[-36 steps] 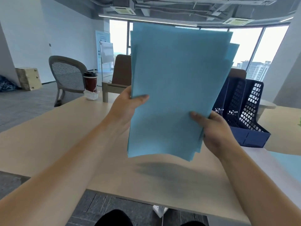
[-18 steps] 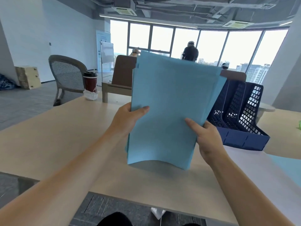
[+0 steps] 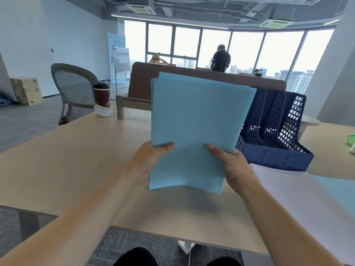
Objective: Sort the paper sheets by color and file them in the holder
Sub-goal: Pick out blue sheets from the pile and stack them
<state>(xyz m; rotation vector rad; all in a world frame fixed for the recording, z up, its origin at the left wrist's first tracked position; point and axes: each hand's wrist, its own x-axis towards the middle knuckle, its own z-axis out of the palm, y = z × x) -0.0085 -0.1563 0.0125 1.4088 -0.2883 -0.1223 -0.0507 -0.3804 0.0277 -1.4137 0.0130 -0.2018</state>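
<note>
I hold a stack of light blue paper sheets [image 3: 194, 120] upright over the wooden table [image 3: 63, 169]. My left hand [image 3: 149, 160] grips the stack's lower left edge, thumb on the front. My right hand [image 3: 230, 166] grips the lower right edge the same way. The stack's bottom edge curls just above the tabletop; I cannot tell whether it touches. A dark blue mesh file holder [image 3: 276, 135] with three slots stands just right of the stack, partly hidden behind it. More white and light blue sheets [image 3: 311, 196] lie flat on the table at the right.
A dark red coffee cup [image 3: 101, 95] stands at the table's far left corner beside a crumpled white bag [image 3: 102, 110]. A grey chair [image 3: 74, 89] and a brown partition [image 3: 146, 81] are behind. People stand by the windows. A green object [image 3: 351, 140] sits at the right edge.
Both hands have lowered the blue stack from in front of my face down to the table, and its bottom edge now bends near the surface.
</note>
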